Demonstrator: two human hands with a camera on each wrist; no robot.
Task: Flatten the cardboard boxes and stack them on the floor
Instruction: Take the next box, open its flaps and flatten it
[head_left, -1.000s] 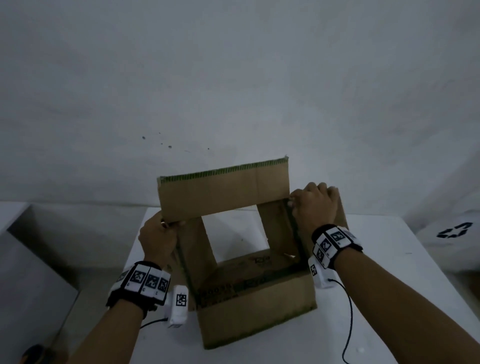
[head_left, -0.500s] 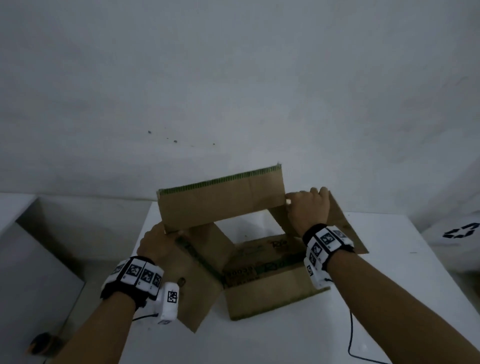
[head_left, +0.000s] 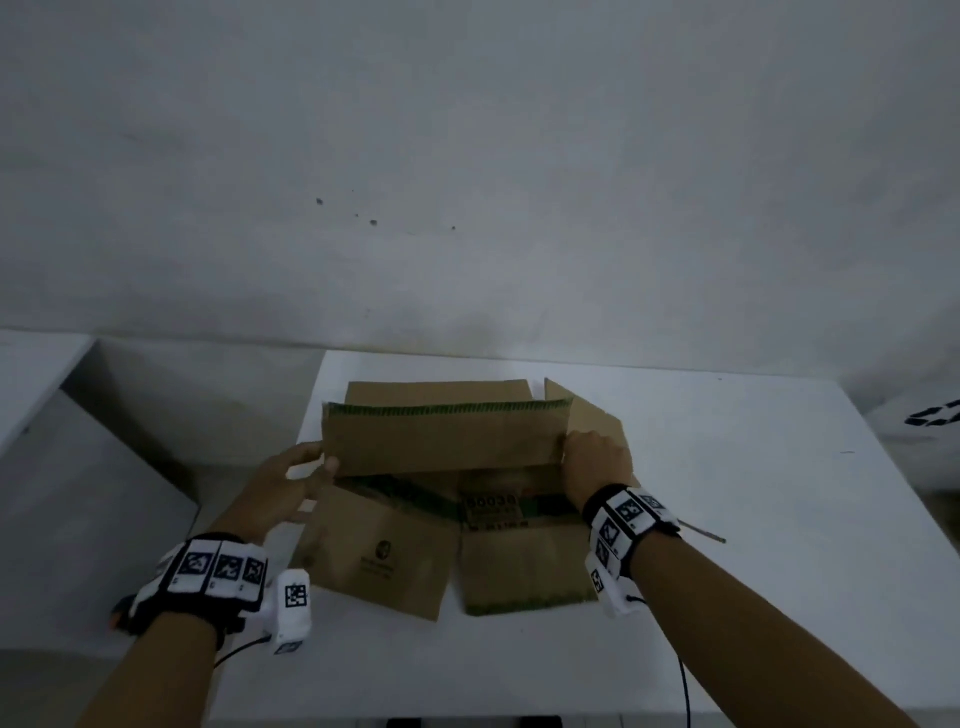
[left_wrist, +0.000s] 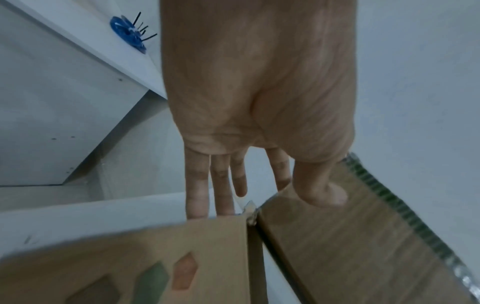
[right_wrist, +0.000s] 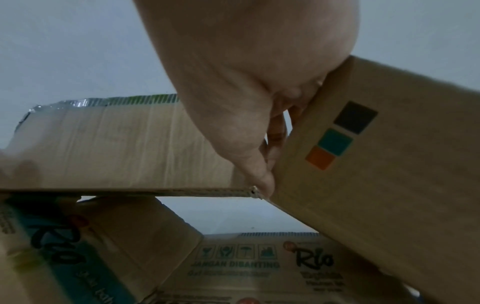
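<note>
A brown cardboard box (head_left: 447, 441) with green printing lies nearly collapsed on the white table (head_left: 753, 493), its flaps spread toward me. One long panel still stands a little above the rest. My right hand (head_left: 595, 462) grips the fold at that panel's right end, with the fingers curled over the corner (right_wrist: 262, 185). My left hand (head_left: 298, 475) is at the panel's left end with straight, spread fingers (left_wrist: 197, 185). Its thumb (left_wrist: 319, 185) rests on the cardboard panel (left_wrist: 350, 246). In the right wrist view the box's printed underside (right_wrist: 246, 263) shows below the raised panel.
A pale wall rises just behind the table. A white cabinet (head_left: 78, 467) stands lower at the left, with a blue disc (left_wrist: 127, 33) on a ledge. A white bag with a recycling mark (head_left: 930, 415) sits at the far right. A thin strip (head_left: 701, 532) lies by my right wrist.
The box has gone from an upright open tube to nearly flat on the table. The top panel has come down and away from me. My left hand has loosened its grip and straightened its fingers.
</note>
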